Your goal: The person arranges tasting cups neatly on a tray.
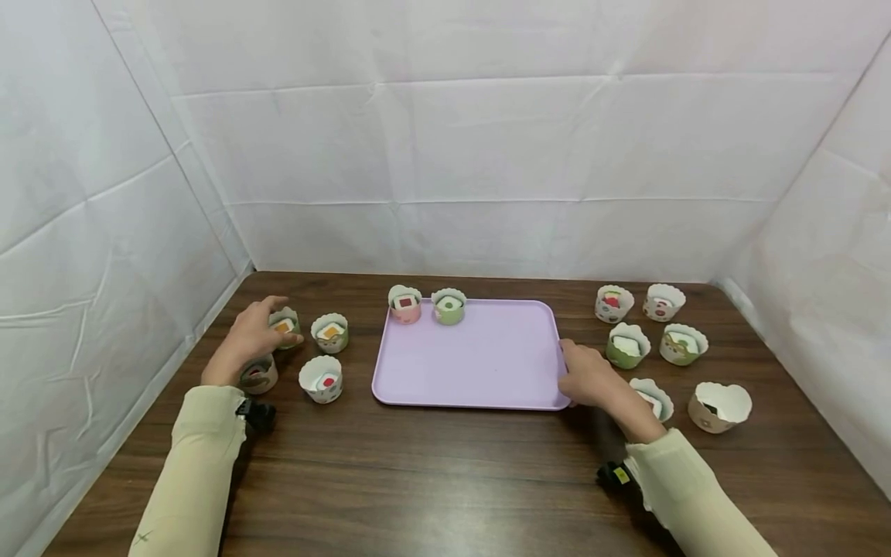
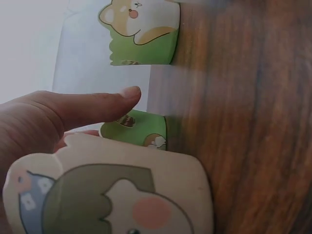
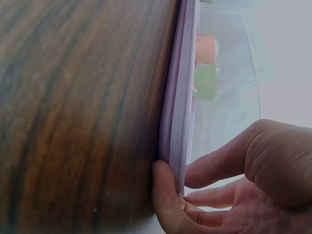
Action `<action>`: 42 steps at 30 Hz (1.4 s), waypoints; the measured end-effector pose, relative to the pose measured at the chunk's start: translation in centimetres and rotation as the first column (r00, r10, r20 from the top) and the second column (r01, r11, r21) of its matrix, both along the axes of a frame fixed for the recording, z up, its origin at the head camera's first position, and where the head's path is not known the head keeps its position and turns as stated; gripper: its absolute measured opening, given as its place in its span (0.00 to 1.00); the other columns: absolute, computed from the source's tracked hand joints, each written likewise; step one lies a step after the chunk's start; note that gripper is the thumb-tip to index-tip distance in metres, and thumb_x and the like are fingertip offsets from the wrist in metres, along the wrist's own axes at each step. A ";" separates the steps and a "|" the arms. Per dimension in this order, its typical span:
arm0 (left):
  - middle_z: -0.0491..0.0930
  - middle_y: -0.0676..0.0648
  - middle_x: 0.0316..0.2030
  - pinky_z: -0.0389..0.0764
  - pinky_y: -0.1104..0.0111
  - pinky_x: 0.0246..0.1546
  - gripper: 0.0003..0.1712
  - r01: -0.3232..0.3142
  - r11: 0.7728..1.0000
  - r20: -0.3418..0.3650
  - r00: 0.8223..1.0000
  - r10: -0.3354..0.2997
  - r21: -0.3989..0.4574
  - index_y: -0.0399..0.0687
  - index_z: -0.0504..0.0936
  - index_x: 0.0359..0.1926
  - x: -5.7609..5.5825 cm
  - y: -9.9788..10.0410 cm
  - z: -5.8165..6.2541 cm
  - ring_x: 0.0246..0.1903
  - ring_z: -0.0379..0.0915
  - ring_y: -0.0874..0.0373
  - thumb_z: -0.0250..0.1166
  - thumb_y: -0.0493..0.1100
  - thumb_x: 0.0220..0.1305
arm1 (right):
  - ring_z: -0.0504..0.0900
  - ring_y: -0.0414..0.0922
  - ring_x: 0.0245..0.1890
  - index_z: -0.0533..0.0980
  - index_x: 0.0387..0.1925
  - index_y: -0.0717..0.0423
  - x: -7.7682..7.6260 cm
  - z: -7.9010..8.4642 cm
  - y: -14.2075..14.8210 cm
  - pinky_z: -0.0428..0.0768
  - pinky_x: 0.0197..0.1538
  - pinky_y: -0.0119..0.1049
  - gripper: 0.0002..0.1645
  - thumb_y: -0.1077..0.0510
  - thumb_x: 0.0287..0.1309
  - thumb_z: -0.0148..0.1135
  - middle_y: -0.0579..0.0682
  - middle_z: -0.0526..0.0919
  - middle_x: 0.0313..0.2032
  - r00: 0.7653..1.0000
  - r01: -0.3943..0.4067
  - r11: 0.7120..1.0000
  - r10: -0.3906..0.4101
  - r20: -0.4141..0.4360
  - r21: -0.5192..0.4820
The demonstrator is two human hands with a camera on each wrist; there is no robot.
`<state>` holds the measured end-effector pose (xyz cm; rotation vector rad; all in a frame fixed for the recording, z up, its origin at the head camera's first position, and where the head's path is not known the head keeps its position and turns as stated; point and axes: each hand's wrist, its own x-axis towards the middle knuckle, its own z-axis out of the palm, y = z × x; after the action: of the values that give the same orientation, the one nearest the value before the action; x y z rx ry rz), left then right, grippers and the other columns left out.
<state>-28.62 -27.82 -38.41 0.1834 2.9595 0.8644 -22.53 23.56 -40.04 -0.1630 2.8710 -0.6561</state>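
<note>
At the far left, my left hand point(image 1: 247, 339) reaches round a green paper cup point(image 1: 286, 325) with a yellow and white piece inside. In the left wrist view its thumb point(image 2: 102, 105) is straight beside the green cup, and the other fingers are mostly hidden. A cream cup with a printed character point(image 2: 170, 175) stands close below that hand. My right hand point(image 1: 592, 375) pinches the lilac tray point(image 1: 473, 360) near its front right corner, thumb above the rim and fingers under it. On the tray's back left stand a pink cup point(image 1: 405, 309) and a green cup point(image 1: 448, 311).
Right of the left hand stand a green cup point(image 1: 330, 336) and a white cup point(image 1: 323, 383). Several filled cups, among them a green one point(image 1: 625, 350), stand on the right, one partly behind my right wrist. White cloth point(image 1: 445, 155) encloses the wooden table point(image 1: 431, 480).
</note>
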 end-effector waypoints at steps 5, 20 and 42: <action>0.56 0.25 0.67 0.63 0.35 0.60 0.46 -0.018 0.999 0.039 0.999 0.019 -0.028 0.34 0.53 0.71 -0.1 0.0 -0.3 0.64 0.50 0.26 0.65 0.50 0.62 | 0.79 0.51 0.36 0.54 0.67 0.75 0.1 0.0 0.0 0.81 0.23 0.32 0.42 0.70 0.47 0.51 0.74 0.70 0.58 1.000 0.003 1.000 -0.003 0.004 -0.006; 0.58 0.23 0.63 0.69 0.37 0.52 0.43 -0.029 0.998 0.009 1.000 0.029 -0.057 0.33 0.56 0.70 0.3 -0.2 -0.6 0.60 0.56 0.26 0.63 0.51 0.64 | 0.79 0.52 0.37 0.54 0.67 0.74 0.0 -0.1 0.0 0.80 0.23 0.32 0.42 0.70 0.47 0.52 0.73 0.70 0.58 1.000 -0.003 1.000 0.003 0.003 -0.005; 0.63 0.25 0.61 0.70 0.44 0.45 0.40 -0.044 0.999 -0.130 0.991 0.040 -0.026 0.37 0.59 0.69 0.5 1.3 1.1 0.57 0.60 0.31 0.61 0.52 0.64 | 0.79 0.54 0.39 0.55 0.66 0.75 -0.1 0.0 0.1 0.81 0.24 0.32 0.41 0.69 0.47 0.52 0.74 0.71 0.57 1.000 -0.003 1.000 0.004 -0.014 0.011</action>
<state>-28.16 -26.56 -37.29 0.1834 3.1042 0.8456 -22.58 23.64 -40.02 -0.1718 2.8866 -0.6408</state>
